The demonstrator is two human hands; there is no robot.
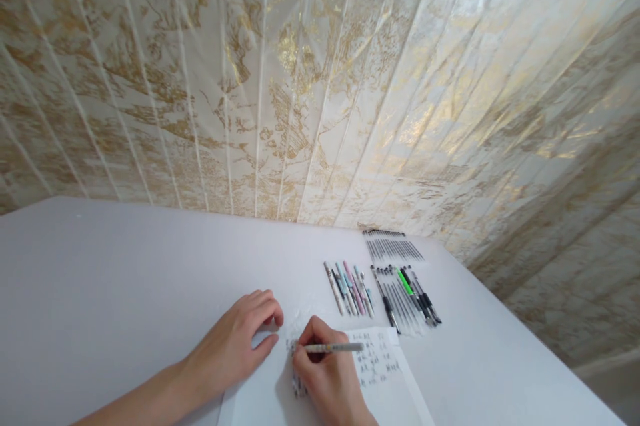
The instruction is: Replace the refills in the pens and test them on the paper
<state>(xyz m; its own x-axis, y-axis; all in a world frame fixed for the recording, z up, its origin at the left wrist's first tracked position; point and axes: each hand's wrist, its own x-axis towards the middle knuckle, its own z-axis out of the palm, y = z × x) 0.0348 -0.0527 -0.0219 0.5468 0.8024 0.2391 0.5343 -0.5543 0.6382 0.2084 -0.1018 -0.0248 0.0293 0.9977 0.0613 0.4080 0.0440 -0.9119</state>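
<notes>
My right hand (327, 369) grips a pen (337, 347) with a patterned light barrel and a grey rear end. Its writing end is hidden by my fingers, over a sheet of paper (400, 399). Dark handwriting (373, 353) covers part of the sheet, in columns to the right of the hand and in a strip to its left. Beside the paper's upper left part, my left hand (245, 336) rests on the table with fingers loosely curved, thumb apart from them and nothing held.
The white table (125, 293) meets a wall hung with gold-patterned sheeting (300, 79). Beyond the paper lies a row of pastel pens (350, 289). To its right are black pens and refills (405, 296), one bright green pen (404, 281), and a row of thin dark refills (393, 246) farther back.
</notes>
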